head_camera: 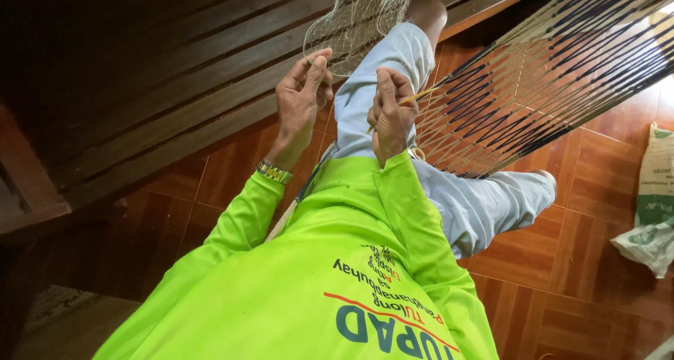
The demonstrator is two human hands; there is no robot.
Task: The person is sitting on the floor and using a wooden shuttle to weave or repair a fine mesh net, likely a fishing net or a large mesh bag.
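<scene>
Pale netting (358, 16) hung at the upper middle of the frame, and the left hand (302, 96) pinched its lower edge between thumb and fingers. Just to the right, the right hand (390, 114) was closed around a thin yellow stick (414, 97) that pointed toward a slanted rack of cords (547, 86) in the upper right. Both hands sat above a knee in light trousers (393, 65). A white sack (653, 205) lay on the red tile floor (562, 283) at the right edge.
</scene>
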